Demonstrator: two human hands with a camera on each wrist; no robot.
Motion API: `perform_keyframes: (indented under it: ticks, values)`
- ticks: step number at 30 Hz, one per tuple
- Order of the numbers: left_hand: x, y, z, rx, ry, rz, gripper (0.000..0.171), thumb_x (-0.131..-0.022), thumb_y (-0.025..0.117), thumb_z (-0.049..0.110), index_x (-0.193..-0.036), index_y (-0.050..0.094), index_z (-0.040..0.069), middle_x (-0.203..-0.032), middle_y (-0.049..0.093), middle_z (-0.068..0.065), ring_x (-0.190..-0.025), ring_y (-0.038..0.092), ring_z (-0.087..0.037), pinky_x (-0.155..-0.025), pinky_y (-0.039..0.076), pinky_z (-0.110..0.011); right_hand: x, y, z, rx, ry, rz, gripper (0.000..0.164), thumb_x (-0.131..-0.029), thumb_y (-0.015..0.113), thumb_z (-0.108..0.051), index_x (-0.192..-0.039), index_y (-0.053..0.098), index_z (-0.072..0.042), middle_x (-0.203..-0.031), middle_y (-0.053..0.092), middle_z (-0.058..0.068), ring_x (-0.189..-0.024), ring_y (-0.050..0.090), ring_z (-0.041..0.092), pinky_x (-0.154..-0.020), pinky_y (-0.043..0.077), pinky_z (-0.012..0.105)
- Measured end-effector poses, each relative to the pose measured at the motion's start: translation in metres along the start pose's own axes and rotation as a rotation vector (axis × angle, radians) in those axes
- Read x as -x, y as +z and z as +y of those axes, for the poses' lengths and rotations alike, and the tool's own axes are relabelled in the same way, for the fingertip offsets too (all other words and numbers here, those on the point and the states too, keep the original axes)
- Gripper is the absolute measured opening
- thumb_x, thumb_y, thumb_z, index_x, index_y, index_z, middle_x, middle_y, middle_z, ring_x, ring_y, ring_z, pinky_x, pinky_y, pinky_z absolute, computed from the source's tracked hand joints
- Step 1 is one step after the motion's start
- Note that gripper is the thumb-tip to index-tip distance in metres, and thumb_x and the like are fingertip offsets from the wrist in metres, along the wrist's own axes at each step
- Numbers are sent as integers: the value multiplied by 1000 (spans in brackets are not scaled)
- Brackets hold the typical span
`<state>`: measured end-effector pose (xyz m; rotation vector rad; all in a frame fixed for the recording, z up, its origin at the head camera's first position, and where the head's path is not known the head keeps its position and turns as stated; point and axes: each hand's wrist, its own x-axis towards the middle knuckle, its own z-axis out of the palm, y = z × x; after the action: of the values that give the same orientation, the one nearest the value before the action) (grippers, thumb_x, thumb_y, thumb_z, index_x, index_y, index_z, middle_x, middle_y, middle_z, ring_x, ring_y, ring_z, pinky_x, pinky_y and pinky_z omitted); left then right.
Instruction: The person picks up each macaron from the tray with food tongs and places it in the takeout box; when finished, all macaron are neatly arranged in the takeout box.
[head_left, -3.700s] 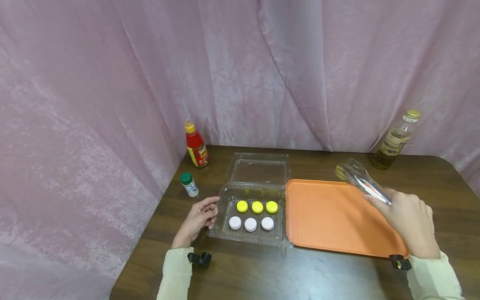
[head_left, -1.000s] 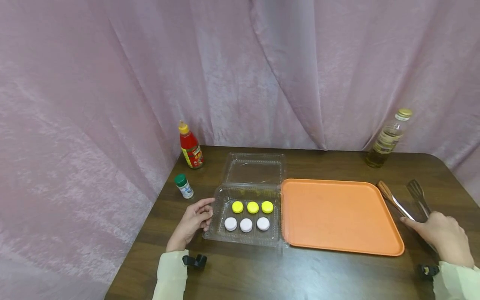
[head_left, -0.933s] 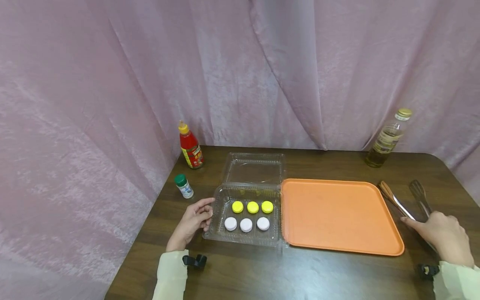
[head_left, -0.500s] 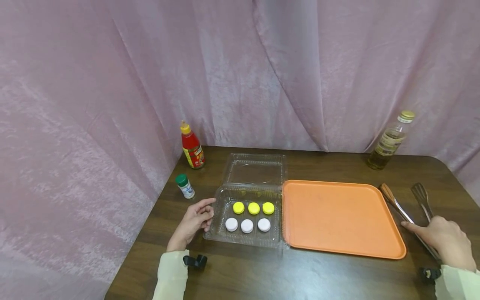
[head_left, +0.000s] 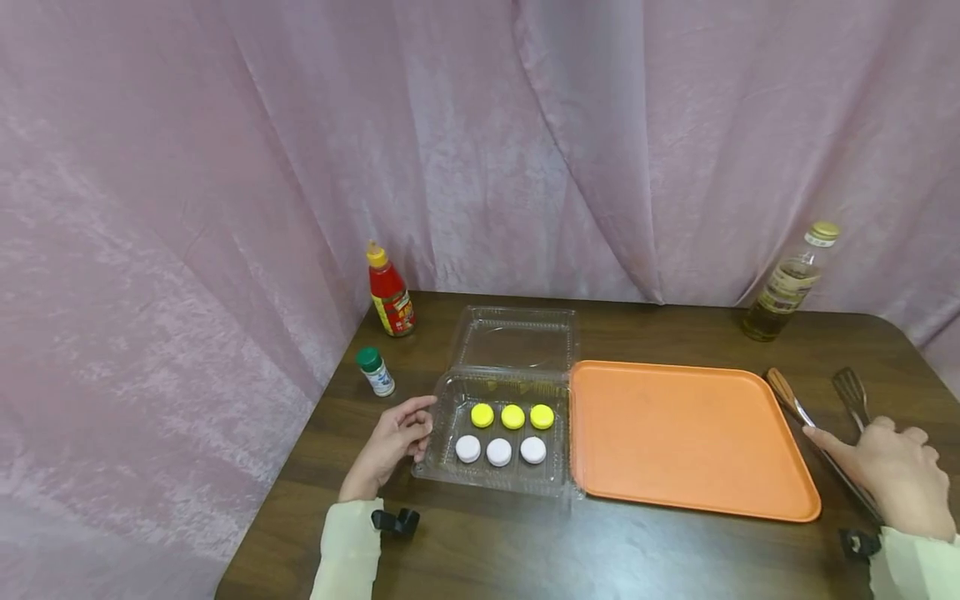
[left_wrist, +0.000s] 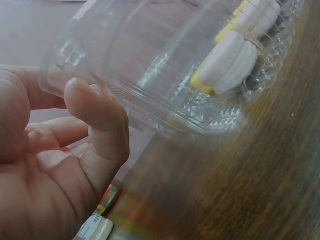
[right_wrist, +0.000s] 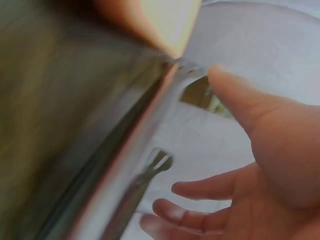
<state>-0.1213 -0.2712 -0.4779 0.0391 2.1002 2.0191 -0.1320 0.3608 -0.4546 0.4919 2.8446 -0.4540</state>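
Note:
My left hand (head_left: 390, 442) pinches the left rim of a clear plastic clamshell container (head_left: 487, 478), thumb (left_wrist: 100, 110) and finger at its edge. The container's lid (head_left: 517, 340) lies folded back. Inside sit a row of yellow macarons (head_left: 513, 417) and, nearer me, a row of white macarons (head_left: 498, 452). My right hand (head_left: 900, 479) hovers over the handle end of a pair of tongs (head_left: 782, 387), which lie spread on the table right of the tray. In the right wrist view its thumb and fingers are spread, apart from the tongs (right_wrist: 137, 192).
An orange tray (head_left: 686, 437) lies directly right of the container. At the back left stand a red sauce bottle (head_left: 392, 296) and a green-capped shaker (head_left: 377, 373). A glass oil bottle (head_left: 783, 287) stands at the back right. A pink curtain (head_left: 540, 167) hangs behind the table.
My right hand held the tongs over the tray, then brought them down to its right. Its fingers have since loosened and come off them. The left hand stays at the container.

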Motion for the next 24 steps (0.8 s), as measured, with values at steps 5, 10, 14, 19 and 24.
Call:
perform_keyframes:
  ticks: [5,10,14,19,24]
  values:
    - [-2,2,1,4,-7,17,46,-99,50,-5,-144,45,-8,-93,52,-7,-64,49,-13,-51,46,-20,2,-9,-19,-41,-67,64,110,-95,45,-70,-126,26,34,-111,23,60,-101,29,74,-77,36,77]
    - [-1,2,0,-1,-7,24,45,-99,50,-5,-144,46,-7,-93,53,-8,-65,49,-13,-51,46,-21,4,-15,-41,-62,-190,151,102,-96,46,-68,-132,34,28,-113,29,58,-100,33,73,-74,37,78]
    - [0,2,-2,-5,-13,31,46,-98,50,-5,-144,45,-8,-92,53,-7,-65,49,-13,-51,45,-21,6,-14,-60,-144,-321,259,82,-99,53,-55,-130,45,20,-114,41,50,-101,40,66,-74,38,75]
    - [0,2,-1,7,-8,31,46,-98,50,-6,-144,45,-8,-92,53,-7,-64,49,-13,-50,45,-21,4,-9,-85,-297,-469,345,58,-100,61,-36,-125,53,15,-111,54,37,-101,48,52,-81,36,67]
    - [0,2,-2,11,1,18,46,-98,50,-5,-143,44,-10,-92,52,-6,-65,49,-12,-51,45,-20,5,-10,-109,-395,-513,346,54,-100,60,-34,-129,55,11,-114,59,32,-102,56,50,-83,42,63]
